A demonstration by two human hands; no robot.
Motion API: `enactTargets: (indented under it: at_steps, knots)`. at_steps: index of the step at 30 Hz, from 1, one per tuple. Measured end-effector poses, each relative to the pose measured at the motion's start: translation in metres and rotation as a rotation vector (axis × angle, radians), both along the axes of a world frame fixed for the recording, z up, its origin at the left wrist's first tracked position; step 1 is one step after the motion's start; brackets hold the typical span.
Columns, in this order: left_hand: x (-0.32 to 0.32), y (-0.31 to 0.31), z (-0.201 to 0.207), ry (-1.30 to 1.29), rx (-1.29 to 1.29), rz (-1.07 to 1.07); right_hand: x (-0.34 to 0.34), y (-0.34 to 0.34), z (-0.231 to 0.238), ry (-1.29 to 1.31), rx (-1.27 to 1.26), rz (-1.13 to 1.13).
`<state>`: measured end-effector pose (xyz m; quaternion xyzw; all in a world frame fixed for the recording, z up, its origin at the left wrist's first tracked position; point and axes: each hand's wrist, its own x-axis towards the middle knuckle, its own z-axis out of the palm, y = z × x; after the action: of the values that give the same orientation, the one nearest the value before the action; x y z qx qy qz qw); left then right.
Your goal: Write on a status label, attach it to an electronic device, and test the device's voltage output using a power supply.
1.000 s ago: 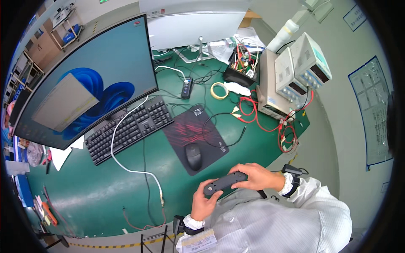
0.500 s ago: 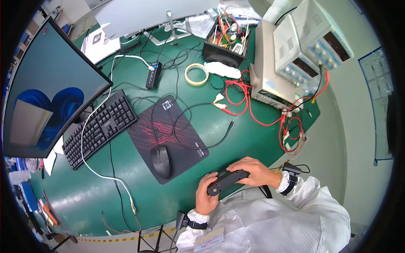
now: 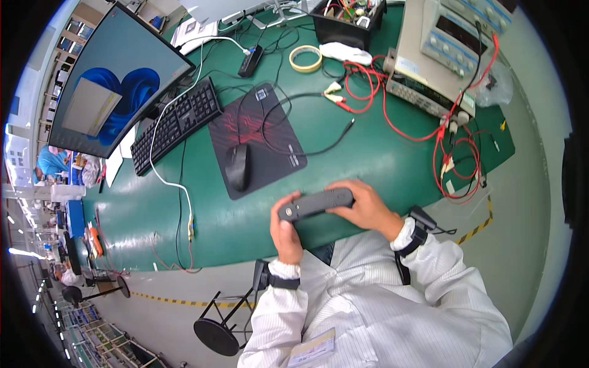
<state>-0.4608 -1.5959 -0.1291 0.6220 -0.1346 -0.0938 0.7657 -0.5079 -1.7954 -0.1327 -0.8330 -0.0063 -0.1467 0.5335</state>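
Note:
A long dark-grey device (image 3: 316, 204) with rounded ends is held between my two hands, over the front edge of the green table. It has a small round light-coloured spot near its left end; I cannot tell its exact kind. My left hand (image 3: 286, 230) grips the left end, thumb on the near side. My right hand (image 3: 363, 207) closes round the right end, fingers along the far side. Beyond the device lie a black mouse (image 3: 237, 168) and a dark mouse pad (image 3: 279, 162) with red lines. A black cable (image 3: 319, 151) curves across the pad onto the table.
A keyboard (image 3: 178, 122) and a curved monitor (image 3: 116, 80) stand at the left. Tape (image 3: 305, 59) and a black bin of parts (image 3: 343, 27) sit at the back. Bench instruments (image 3: 423, 86) with red leads (image 3: 392, 119) occupy the right. A stool (image 3: 216, 336) stands below the table edge.
The view has shifted, so the table appears higher and more floor shows. The device has turned from a slant to nearly level, still in both hands.

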Motion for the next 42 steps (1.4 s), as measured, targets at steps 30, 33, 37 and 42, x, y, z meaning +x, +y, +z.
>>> enactTargets:
  at_steps: [30, 33, 37, 42]
  knots:
    - [-0.006, -0.003, -0.013, -0.225, 0.137, 0.261, 0.019, -0.055, 0.058, 0.440, -0.162, -0.036]
    - [-0.006, -0.007, -0.010, -0.173, 0.106, 0.152, 0.050, -0.068, 0.028, 0.004, -0.528, -0.311]
    - [-0.007, -0.012, -0.004, -0.135, 0.221, 0.150, 0.071, -0.073, 0.017, 0.025, -1.029, -0.146]
    - [-0.002, -0.009, 0.003, -0.186, 0.285, 0.141, 0.068, -0.050, 0.052, 0.053, -0.976, -0.110]
